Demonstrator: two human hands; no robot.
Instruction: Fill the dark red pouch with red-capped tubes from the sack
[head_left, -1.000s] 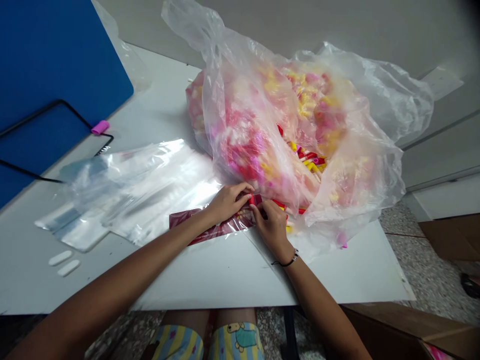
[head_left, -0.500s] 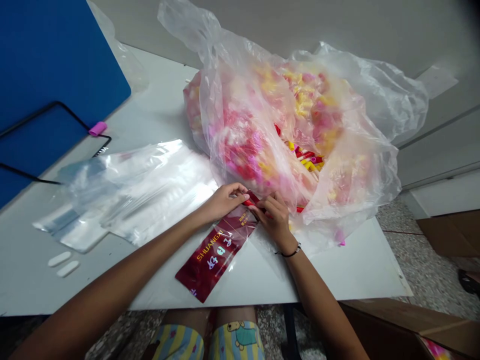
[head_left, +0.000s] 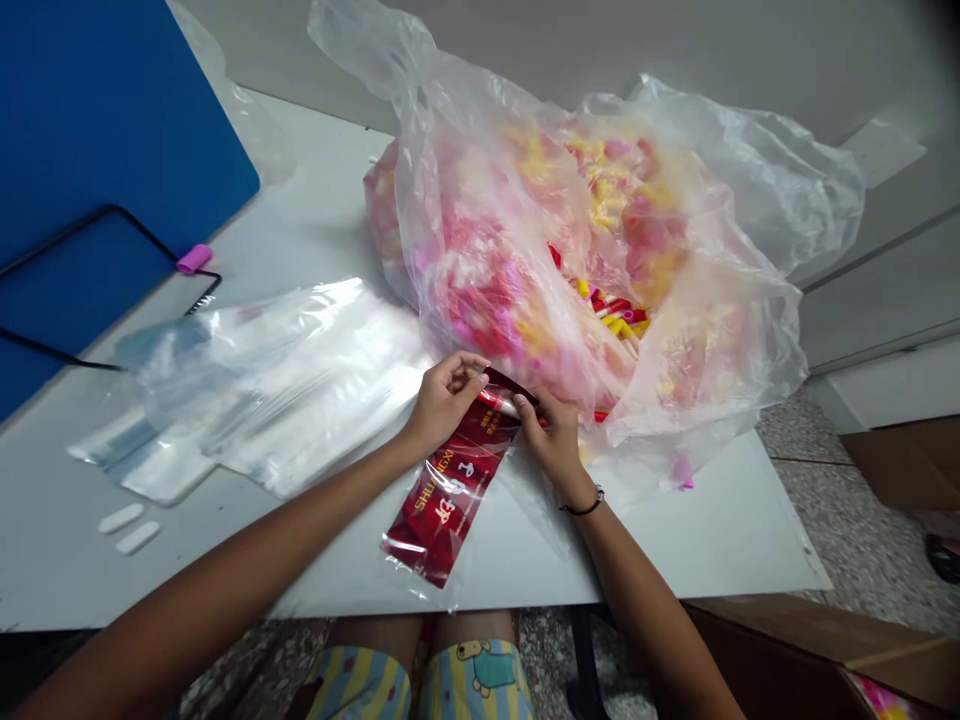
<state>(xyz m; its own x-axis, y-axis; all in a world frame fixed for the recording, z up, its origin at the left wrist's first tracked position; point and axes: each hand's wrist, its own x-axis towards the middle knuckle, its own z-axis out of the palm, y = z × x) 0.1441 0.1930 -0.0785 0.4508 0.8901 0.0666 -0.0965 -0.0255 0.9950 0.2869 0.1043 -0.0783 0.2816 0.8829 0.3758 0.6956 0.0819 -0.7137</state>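
Note:
A dark red printed plastic packet point(head_left: 457, 490) with yellow and white lettering hangs over the table's front part, its clear film edge showing at the bottom. My left hand point(head_left: 446, 400) pinches the top left corner of the packet between thumb and fingers. At the top right corner, my right hand point(head_left: 555, 435), with a dark bracelet at the wrist, grips it the same way. A shiny red and pale band crosses the packet just below its top edge, between my hands; I cannot tell whether it is a separate piece inside.
Behind my hands stands a large clear bag point(head_left: 495, 270) full of red, yellow and pink tube-like pieces. Flat clear plastic bags point(head_left: 300, 380) lie at left, with two white oval pieces point(head_left: 137, 537) nearby. A blue board point(head_left: 112, 120) leans at far left; a cardboard box point(head_left: 810, 640) is at lower right.
The packet's lower end has swung right and its face now looks brighter red. My hands have spread the top edge; the red piece that was between my fingers shows less distinctly.

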